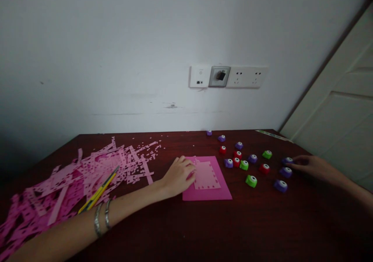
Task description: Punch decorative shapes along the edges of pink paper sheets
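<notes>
A small light pink sheet [207, 175], punched with shapes along its edges, lies on a larger bright pink sheet [208, 195]. My left hand [180, 175] rests at the left side of both, its fingers curled onto the light pink sheet's edge. At the right, my right hand [310, 167] is closed, thumb and finger on a purple paper punch [288, 160]. Two more purple punches, one just below [286, 172] and one lower [280, 186], sit near it. Red punches [264, 168] and green punches [251, 181] stand between the sheets and my right hand.
Pink punched strips and scraps [101, 172] heap over the left of the dark red table [186, 231]. A yellow utility knife [99, 192] lies on them. Behind are a wall with sockets [247, 77] and, at right, a white door [340, 95]. A patterned strip [274, 135] lies back right.
</notes>
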`<action>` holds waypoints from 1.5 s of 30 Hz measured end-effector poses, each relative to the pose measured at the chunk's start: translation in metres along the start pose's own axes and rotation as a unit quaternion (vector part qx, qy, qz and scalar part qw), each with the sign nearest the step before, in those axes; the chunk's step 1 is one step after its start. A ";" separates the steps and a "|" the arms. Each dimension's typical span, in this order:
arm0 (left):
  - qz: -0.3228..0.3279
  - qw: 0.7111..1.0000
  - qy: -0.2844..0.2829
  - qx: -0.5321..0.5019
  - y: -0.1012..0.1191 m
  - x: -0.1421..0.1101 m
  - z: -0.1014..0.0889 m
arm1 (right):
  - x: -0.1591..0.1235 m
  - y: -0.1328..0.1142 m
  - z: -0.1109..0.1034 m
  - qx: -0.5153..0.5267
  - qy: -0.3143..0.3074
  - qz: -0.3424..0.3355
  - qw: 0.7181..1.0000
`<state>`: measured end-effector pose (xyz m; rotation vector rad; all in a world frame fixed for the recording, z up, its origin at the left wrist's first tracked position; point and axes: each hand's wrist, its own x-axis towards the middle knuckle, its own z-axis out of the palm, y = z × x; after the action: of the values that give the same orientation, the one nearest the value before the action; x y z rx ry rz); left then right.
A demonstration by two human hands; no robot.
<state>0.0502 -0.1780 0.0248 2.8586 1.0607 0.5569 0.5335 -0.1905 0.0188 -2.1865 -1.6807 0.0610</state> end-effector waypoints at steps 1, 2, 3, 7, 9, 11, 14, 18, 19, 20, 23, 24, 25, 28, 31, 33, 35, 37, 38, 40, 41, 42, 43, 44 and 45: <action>-0.004 1.000 0.004 -0.009 -0.005 0.004 0.000 | 0.001 0.000 -0.003 0.026 -0.047 0.005 0.999; -0.006 1.000 0.009 -0.018 -0.010 0.009 0.000 | 0.001 -0.001 -0.007 0.045 -0.083 0.013 0.995; -0.008 0.999 0.016 -0.029 -0.015 0.015 -0.001 | 0.002 -0.004 -0.011 0.056 -0.103 0.023 0.993; -0.014 0.997 0.056 -0.055 -0.039 0.049 -0.003 | 0.008 -0.033 -0.032 0.052 -0.105 0.015 0.993; -0.029 0.995 0.069 -0.065 -0.052 0.072 -0.002 | 0.012 -0.060 -0.037 0.061 -0.110 -0.039 0.991; -0.047 0.993 0.057 -0.096 -0.063 0.097 0.001 | 0.017 -0.093 -0.036 0.052 -0.100 -0.084 0.990; -0.071 0.989 0.028 -0.128 -0.078 0.133 0.010 | 0.027 -0.145 -0.023 0.067 -0.096 -0.146 0.982; -0.094 0.988 -0.008 -0.125 -0.094 0.171 0.031 | 0.051 -0.196 0.011 0.078 -0.147 -0.197 0.966; -0.100 0.987 -0.015 -0.123 -0.097 0.178 0.037 | 0.059 -0.204 0.021 0.074 -0.156 -0.196 0.965; -0.106 0.987 -0.022 -0.122 -0.099 0.184 0.043 | 0.066 -0.211 0.030 0.069 -0.165 -0.191 0.965; -0.112 0.986 -0.041 -0.119 -0.104 0.198 0.058 | 0.089 -0.225 0.054 0.044 -0.150 -0.165 0.974; -0.112 0.986 -0.045 -0.119 -0.105 0.202 0.061 | 0.095 -0.229 0.061 0.034 -0.137 -0.164 0.976; -0.111 0.985 -0.049 -0.119 -0.105 0.206 0.064 | 0.101 -0.232 0.066 0.030 -0.130 -0.165 0.977; -0.106 0.985 -0.054 -0.123 -0.107 0.215 0.071 | 0.114 -0.239 0.078 0.027 -0.138 -0.167 0.976; -0.098 0.985 -0.059 -0.126 -0.108 0.223 0.076 | 0.122 -0.244 0.088 0.032 -0.174 -0.162 0.971; -0.092 0.985 -0.063 -0.129 -0.110 0.226 0.080 | 0.125 -0.247 0.094 0.037 -0.193 -0.158 0.968; -0.086 0.985 -0.067 -0.132 -0.111 0.229 0.083 | 0.129 -0.248 0.098 0.039 -0.202 -0.155 0.966; -0.082 0.985 -0.069 -0.133 -0.112 0.232 0.086 | 0.132 -0.249 0.101 0.037 -0.207 -0.153 0.966; -0.082 0.985 -0.069 -0.133 -0.112 0.233 0.088 | 0.134 -0.249 0.101 0.035 -0.209 -0.152 0.966; -0.085 0.985 -0.067 -0.132 -0.114 0.235 0.090 | 0.137 -0.249 0.102 0.028 -0.210 -0.153 0.965; -0.088 0.985 -0.066 -0.131 -0.114 0.236 0.091 | 0.138 -0.249 0.103 0.023 -0.209 -0.156 0.965; -0.090 0.985 -0.065 -0.131 -0.115 0.237 0.092 | 0.139 -0.249 0.103 0.019 -0.209 -0.160 0.965; -0.092 0.985 -0.065 -0.131 -0.115 0.237 0.093 | 0.140 -0.248 0.103 0.014 -0.209 -0.165 0.964; -0.093 0.985 -0.064 -0.131 -0.116 0.238 0.093 | 0.141 -0.248 0.103 0.009 -0.210 -0.170 0.963; -0.093 0.985 -0.065 -0.132 -0.116 0.239 0.094 | 0.142 -0.248 0.104 0.004 -0.211 -0.175 0.962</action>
<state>0.1777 0.0711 -0.0059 2.4995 1.1226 0.4535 0.3182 0.0238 0.0300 -1.9283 -2.2703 0.4658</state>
